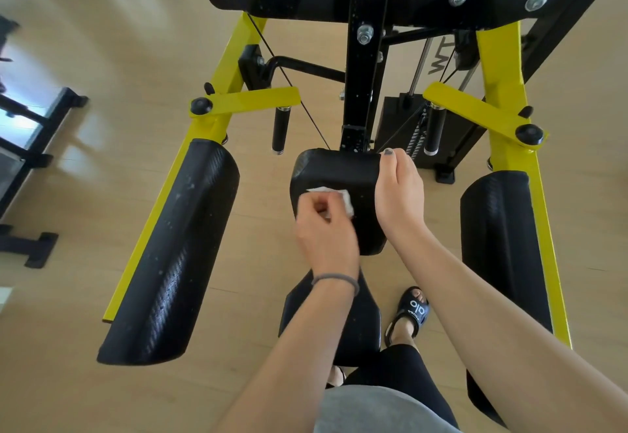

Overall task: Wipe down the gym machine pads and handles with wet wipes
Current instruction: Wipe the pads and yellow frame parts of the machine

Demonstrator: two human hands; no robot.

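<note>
My left hand (324, 225) pinches a white wet wipe (339, 196) on the small black centre pad (336, 174); right hand (399, 191) grips its edge. Long side pads (176, 249), handles (280, 130) look untouched.

"alo" on the black slide sandal (413, 310); "WT" on the weight-stack panel (438, 58).

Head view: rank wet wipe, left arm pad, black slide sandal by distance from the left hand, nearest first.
1. wet wipe, pinched in the left hand on the centre pad.
2. black slide sandal, lower right on the floor.
3. left arm pad, out to the left.
</note>
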